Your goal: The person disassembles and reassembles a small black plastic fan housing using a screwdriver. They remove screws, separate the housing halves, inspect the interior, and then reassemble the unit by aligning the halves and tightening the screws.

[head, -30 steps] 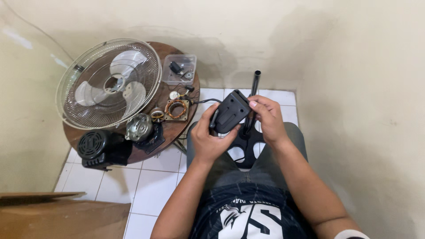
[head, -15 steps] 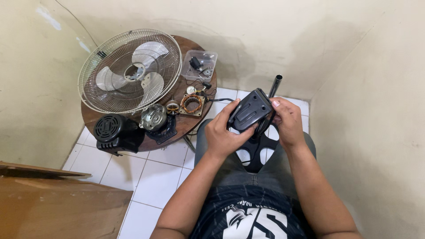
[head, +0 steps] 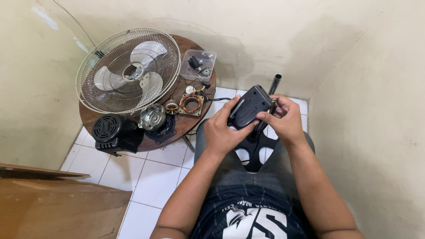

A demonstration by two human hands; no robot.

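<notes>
Before you, a round brown wooden table [head: 201, 95] stands on white floor tiles [head: 155, 170]. It carries a wire-caged fan head [head: 128, 71], a clear plastic tray [head: 198, 64] of small parts, a copper-wound stator [head: 191, 104], a metal motor housing [head: 152, 117] and a black motor cover [head: 108, 130].

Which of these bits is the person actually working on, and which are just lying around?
In hand:
black housing, held by left hand and right hand
metal pole
black base

Lying about:
fan cage
motor cover
copper winding
parts tub
round table
</notes>
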